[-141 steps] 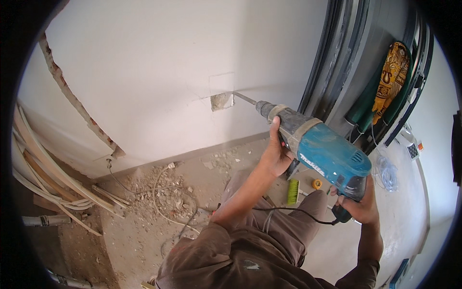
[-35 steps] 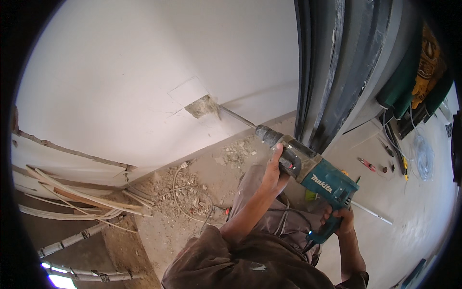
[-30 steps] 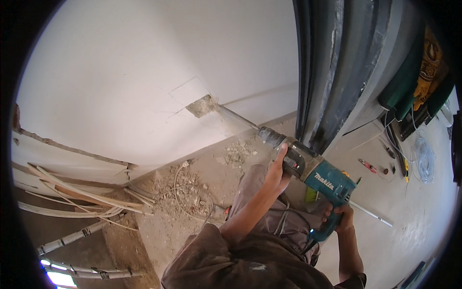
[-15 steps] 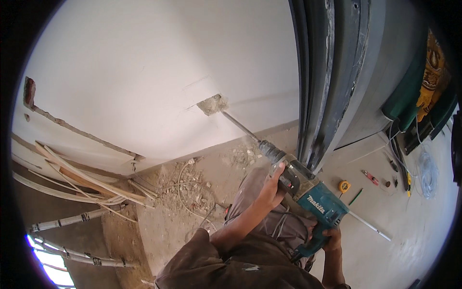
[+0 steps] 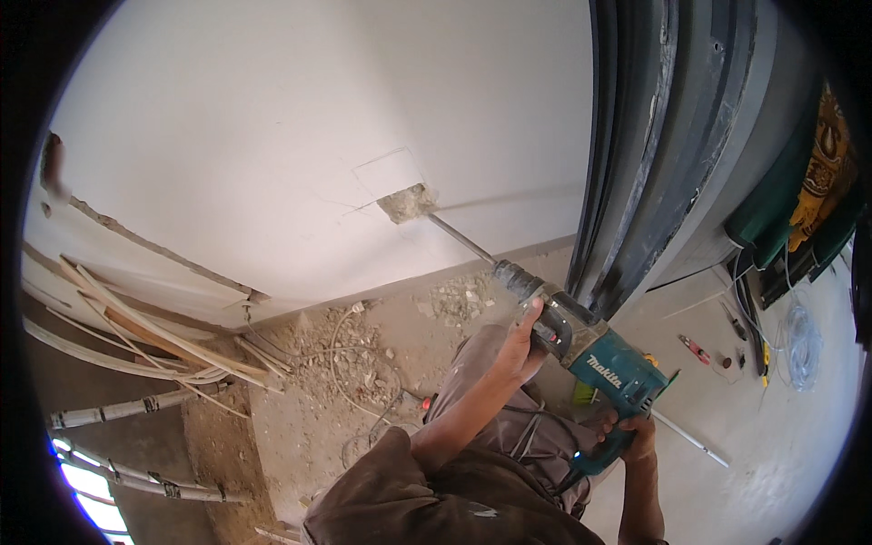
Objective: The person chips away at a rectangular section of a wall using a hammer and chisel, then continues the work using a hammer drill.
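A teal and black rotary hammer drill point(image 5: 609, 362) lies across my view, its long steel chisel bit point(image 5: 463, 242) angled up to the lower right edge of a rough, chipped recess point(image 5: 404, 203) in the white wall point(image 5: 300, 136). Pencil lines outline a square just above the recess. My left hand point(image 5: 524, 347) is closed on the drill's front side handle. My right hand point(image 5: 636, 436) is closed round the rear handle, near the cord. Beneath my arms are my trousered legs point(image 5: 481, 350), with grey cord lying over them.
Rubble point(image 5: 372, 363) lies along the wall's base. Trim strips and poles point(image 5: 145, 409) lean at left. A dark metal frame point(image 5: 627, 154) stands at right, near rolled green material point(image 5: 758, 227) and a yellow patterned cloth. Pliers point(image 5: 695, 350), coiled clear tubing point(image 5: 804, 341) and a white rod point(image 5: 690, 436) lie on the floor.
Since 4.7 seconds ago the recess has grown rougher and the bit sits lower at it. Both hands still grip the drill. Over the last half second the scene has shifted slightly with the camera.
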A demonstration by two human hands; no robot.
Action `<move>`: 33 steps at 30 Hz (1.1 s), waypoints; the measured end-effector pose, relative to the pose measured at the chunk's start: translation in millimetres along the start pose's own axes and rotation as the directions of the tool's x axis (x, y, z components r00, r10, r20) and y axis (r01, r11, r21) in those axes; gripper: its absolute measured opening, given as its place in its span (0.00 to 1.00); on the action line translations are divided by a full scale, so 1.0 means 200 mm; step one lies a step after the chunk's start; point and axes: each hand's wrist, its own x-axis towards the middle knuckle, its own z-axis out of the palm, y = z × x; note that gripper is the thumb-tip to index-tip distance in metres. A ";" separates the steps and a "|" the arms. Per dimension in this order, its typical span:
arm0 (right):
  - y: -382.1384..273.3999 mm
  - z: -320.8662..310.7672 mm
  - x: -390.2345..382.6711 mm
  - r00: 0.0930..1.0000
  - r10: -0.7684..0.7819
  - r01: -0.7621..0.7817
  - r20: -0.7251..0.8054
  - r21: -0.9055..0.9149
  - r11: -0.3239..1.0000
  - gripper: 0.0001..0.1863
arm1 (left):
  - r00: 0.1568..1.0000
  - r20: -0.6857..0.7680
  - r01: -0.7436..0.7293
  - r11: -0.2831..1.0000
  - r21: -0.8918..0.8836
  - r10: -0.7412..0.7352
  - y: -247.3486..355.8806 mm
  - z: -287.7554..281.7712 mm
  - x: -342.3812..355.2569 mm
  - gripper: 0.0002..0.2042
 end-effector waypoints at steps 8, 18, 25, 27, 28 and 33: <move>-0.07 -0.12 0.16 0.993 0.067 -0.062 0.098 -0.049 0.997 0.22 | 0.991 -0.132 0.017 1.000 0.019 -0.014 -0.01 0.06 0.09 0.18; 0.01 -0.25 0.31 0.968 0.210 -0.234 0.134 0.197 0.952 0.20 | 0.973 -0.228 0.016 0.988 0.154 0.020 -0.06 -0.03 0.19 0.14; 0.08 -0.26 0.27 0.966 0.252 -0.256 0.048 0.235 0.938 0.24 | 0.963 -0.013 -0.244 0.889 0.387 0.270 -0.12 -0.10 0.16 0.14; 0.14 -0.29 0.26 0.966 0.253 -0.260 0.063 0.262 0.929 0.25 | 0.987 -0.133 -0.077 0.988 0.137 0.095 -0.11 -0.16 0.19 0.13; 0.18 -0.27 0.23 0.972 0.217 -0.231 0.088 0.220 0.948 0.26 | 0.982 -0.082 -0.140 0.949 0.281 0.169 -0.11 -0.29 0.19 0.14; 0.20 -0.12 -0.02 0.991 0.058 -0.067 0.119 0.070 0.995 0.31 | 0.980 -0.188 0.082 0.994 0.072 -0.068 -0.09 -0.10 -0.04 0.19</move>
